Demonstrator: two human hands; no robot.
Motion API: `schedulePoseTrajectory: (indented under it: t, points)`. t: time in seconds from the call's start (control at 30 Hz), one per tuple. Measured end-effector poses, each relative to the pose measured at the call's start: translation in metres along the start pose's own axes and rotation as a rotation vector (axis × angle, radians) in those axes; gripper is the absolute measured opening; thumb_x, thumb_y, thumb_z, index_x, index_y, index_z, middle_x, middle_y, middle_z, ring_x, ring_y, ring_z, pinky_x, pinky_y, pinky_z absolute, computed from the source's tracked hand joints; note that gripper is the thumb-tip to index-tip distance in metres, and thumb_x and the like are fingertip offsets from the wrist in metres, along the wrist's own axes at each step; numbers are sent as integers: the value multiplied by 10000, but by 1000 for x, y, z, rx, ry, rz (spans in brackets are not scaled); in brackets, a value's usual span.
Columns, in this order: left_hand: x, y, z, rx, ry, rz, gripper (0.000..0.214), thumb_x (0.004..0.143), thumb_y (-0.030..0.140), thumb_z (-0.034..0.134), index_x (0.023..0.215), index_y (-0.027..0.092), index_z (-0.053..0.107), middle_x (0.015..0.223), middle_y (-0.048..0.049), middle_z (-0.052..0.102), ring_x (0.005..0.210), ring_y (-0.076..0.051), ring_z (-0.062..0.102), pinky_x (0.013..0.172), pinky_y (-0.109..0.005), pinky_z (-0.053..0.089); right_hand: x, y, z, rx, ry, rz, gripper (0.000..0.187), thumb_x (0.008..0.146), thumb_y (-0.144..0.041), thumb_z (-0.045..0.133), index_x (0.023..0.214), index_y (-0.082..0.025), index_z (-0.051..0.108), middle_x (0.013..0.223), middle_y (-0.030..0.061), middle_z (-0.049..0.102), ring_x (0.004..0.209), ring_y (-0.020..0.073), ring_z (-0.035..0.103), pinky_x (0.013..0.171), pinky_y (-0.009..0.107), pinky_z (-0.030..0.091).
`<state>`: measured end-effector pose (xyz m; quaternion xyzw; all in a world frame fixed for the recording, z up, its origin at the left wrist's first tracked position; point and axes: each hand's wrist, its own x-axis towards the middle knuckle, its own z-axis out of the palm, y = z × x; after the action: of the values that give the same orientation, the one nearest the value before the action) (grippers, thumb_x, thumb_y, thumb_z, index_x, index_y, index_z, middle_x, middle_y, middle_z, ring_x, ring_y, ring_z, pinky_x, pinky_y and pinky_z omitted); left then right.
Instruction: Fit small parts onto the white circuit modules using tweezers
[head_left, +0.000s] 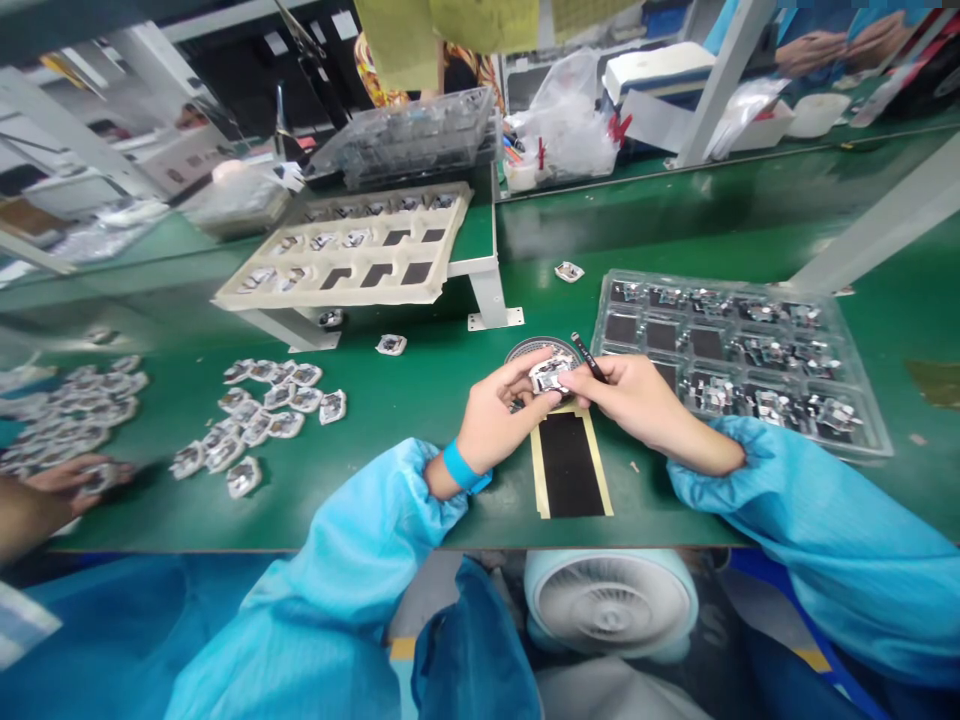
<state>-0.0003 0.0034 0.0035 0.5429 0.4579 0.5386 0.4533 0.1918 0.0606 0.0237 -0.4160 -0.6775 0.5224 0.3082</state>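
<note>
Over the green bench, my left hand (501, 413) pinches a small white-and-metal part (550, 377) between thumb and fingers. My right hand (634, 399) is closed round a thin dark pen-like tool (587, 356), its fingertips also touching the same part. Both hands hover above a round dark dish (529, 349) and a black pad with a yellow border (570, 466). Both arms wear light blue sleeves, and a blue band circles my left wrist.
A clear plastic tray (862, 425) of parts lies to the right. A beige tray (341, 290) sits on a white stand at the back. Loose parts (262, 410) are scattered at left, where another person's hand (71, 478) rests. A white fan (611, 600) sits below the bench edge.
</note>
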Motion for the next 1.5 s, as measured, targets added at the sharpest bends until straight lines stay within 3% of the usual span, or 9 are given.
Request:
schedulePoseTrajectory:
  t: [0.27, 0.4, 0.53, 0.63, 0.8, 1.17, 1.37, 1.5]
  points:
    - [-1, 1, -3, 340, 74, 129, 463, 883, 339, 767, 1332, 239, 711, 1146, -72, 761, 743, -140, 645, 725, -289, 565, 0, 3, 4, 21, 21, 12, 520, 830, -638, 717, 613, -170, 645, 622, 8, 638, 596, 121, 508, 611, 279, 349]
    - [-1, 5, -3, 408, 90, 178, 443, 874, 338, 774, 1309, 259, 732, 1066, -58, 781, 743, -159, 644, 746, -308, 571, 0, 3, 4, 23, 21, 10, 521, 825, -639, 721, 607, -172, 642, 615, 9, 639, 590, 124, 517, 595, 277, 356]
    - [-3, 4, -3, 301, 91, 98, 457, 846, 340, 806, 1288, 243, 745, 1025, -61, 786, 835, -197, 703, 803, -330, 600, 2, 1, 1, -44, -3, 11, 504, 820, -634, 728, 636, -168, 664, 591, -5, 614, 557, 117, 487, 555, 270, 341]
    - [-3, 2, -1, 116, 70, -8, 492, 831, 349, 823, 1292, 201, 736, 1104, -91, 776, 926, -223, 737, 872, -354, 617, 3, 1, 0, -80, 17, -13, 494, 789, -592, 782, 602, -182, 577, 561, -34, 533, 547, 105, 450, 540, 267, 333]
    - [-2, 6, 2, -98, 37, -73, 542, 781, 348, 871, 1267, 155, 725, 1194, -136, 756, 953, -240, 761, 887, -372, 637, 4, 3, 3, 181, 31, -112, 429, 728, -486, 876, 910, -207, 607, 853, 5, 675, 812, 168, 642, 772, 316, 539]
    - [-2, 7, 1, -145, 30, -61, 531, 754, 323, 894, 1233, 155, 739, 1131, -125, 777, 887, -231, 775, 891, -391, 649, 4, 4, 4, 220, 25, -127, 436, 710, -481, 888, 912, -206, 617, 851, 12, 683, 802, 174, 659, 784, 333, 570]
    - [-3, 12, 4, -226, 18, -84, 446, 769, 327, 881, 1162, 154, 761, 1219, -137, 744, 893, -231, 770, 866, -400, 661, 1, -1, 6, 182, -34, -101, 360, 754, -484, 833, 883, -187, 674, 861, 26, 713, 832, 194, 671, 812, 354, 558]
    - [-2, 10, 5, -193, 22, -122, 468, 783, 352, 868, 1190, 156, 742, 1121, -120, 772, 818, -204, 764, 806, -362, 661, 1, -2, 5, 159, -56, -94, 311, 778, -458, 814, 874, -179, 716, 853, 40, 752, 813, 206, 695, 792, 356, 560]
